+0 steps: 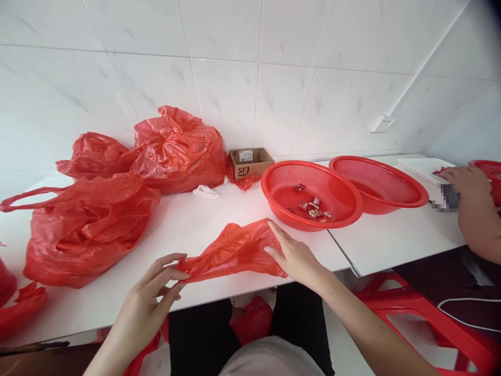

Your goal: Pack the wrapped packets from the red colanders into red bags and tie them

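Observation:
A thin red plastic bag (235,249) stretches between my two hands over the front edge of the white table (176,230). My left hand (156,287) pinches its twisted left end between thumb and fingers. At the bag's wider right end, my right hand (291,256) has its thumb and fingers on the plastic, gripping it. Just beyond the right hand stands a red perforated basket (270,196) with several small wrapped packets (313,203) lying in its bottom.
Large red bags (176,151) crowd the left and back left, one stuffed bag (90,230) nearest. A small cardboard box (250,164) stands by the wall beside a crumpled white tissue (206,191). Another red basket (415,198) is on the right, where a co-worker's arm (477,214) reaches in.

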### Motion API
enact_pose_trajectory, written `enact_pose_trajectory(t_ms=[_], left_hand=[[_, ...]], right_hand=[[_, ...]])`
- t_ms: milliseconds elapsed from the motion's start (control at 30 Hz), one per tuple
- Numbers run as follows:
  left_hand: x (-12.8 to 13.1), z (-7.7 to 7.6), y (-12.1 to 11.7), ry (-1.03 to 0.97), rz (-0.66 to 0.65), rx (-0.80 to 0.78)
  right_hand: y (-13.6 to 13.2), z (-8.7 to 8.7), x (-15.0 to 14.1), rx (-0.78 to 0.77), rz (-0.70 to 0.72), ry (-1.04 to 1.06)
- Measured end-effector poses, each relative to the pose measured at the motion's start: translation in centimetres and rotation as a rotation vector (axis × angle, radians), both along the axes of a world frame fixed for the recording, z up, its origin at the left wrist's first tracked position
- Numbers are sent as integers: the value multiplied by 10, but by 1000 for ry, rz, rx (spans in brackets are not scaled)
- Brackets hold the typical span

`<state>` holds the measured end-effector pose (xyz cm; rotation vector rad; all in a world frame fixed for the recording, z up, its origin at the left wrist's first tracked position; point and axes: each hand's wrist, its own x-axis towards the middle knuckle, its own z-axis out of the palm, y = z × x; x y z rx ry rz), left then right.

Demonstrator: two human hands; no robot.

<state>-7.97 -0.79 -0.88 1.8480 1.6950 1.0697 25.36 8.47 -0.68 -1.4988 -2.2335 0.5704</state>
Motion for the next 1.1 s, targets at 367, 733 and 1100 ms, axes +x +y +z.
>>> enact_pose_trajectory(t_ms=[367,733,1100], left_hand=[[75,9,-3,191,232,462],[96,-49,40,562,71,-121],[23,-30,50,575,236,-211]], right_hand=[[-2,2,-22,168,108,-314],[-1,-16,-62,269,368,-178],[8,31,3,-286,548,-156]])
